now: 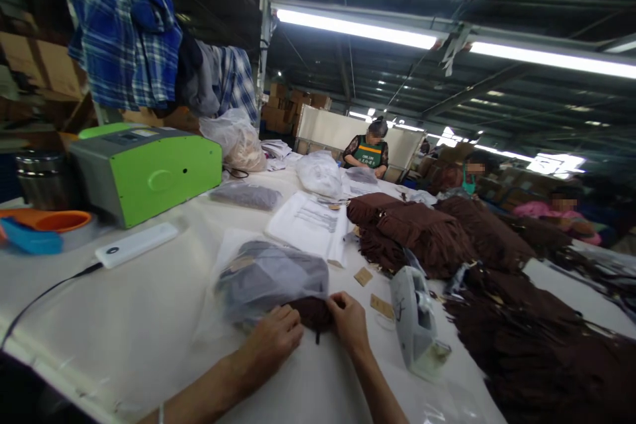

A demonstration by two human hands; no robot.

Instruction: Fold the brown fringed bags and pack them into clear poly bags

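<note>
In the head view, a dark brown folded fabric item (312,313) lies at the near edge of a clear plastic bag (278,278). Something dark and folded shows through the film. My left hand (278,334) is closed, its bent fingers on the left end of the brown fabric and the bag's edge. At the right end, my right hand (350,323) pinches the fabric near the bag's corner between thumb and fingers. A short dark strap end (317,338) hangs out between my hands. Which layers the fingertips grip is partly hidden.
A tape dispenser (415,324) and brown card tags (381,306) are right of my hands, beside heaped brown fabric items (412,232). Printed sheets (308,222) lie beyond. Leftward are a white power bank (136,245) and a green machine (169,172). A co-worker (370,152) sits opposite.
</note>
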